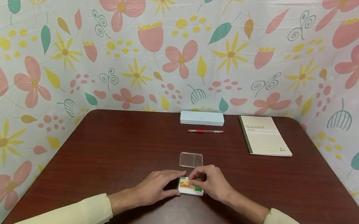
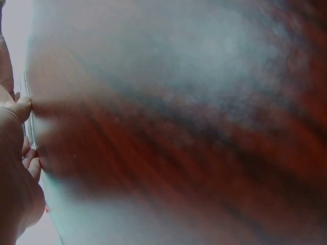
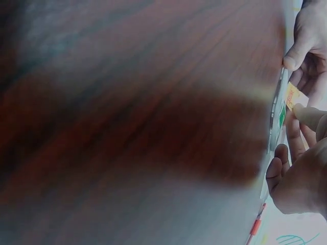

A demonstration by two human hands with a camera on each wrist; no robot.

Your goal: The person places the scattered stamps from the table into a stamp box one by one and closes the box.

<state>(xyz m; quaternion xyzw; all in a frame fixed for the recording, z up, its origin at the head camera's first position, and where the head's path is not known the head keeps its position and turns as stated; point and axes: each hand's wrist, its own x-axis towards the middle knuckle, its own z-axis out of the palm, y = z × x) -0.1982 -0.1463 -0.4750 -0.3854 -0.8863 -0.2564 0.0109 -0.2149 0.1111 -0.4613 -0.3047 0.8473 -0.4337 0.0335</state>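
A small shallow white box (image 1: 191, 192) lies near the table's front, with an orange-and-yellow picture and a green patch (image 1: 198, 189) showing on it. My left hand (image 1: 155, 187) holds the box by its left end, thumb at the near corner and fingers at the far one. Over the box, my right hand (image 1: 214, 183) pinches a small orange-yellow card (image 3: 292, 96) between thumb and finger. That card is tilted up from the box in the right wrist view. Just behind the box lies a clear rectangular plastic lid (image 1: 191, 160), partly overlapped by the right hand.
At the table's back edge stands a light blue pencil case (image 1: 202, 118), with a red pen (image 1: 205, 131) in front of it. A cream notebook (image 1: 265, 135) lies at the back right. A flowered curtain (image 1: 183, 26) encloses the brown table (image 1: 121, 146).
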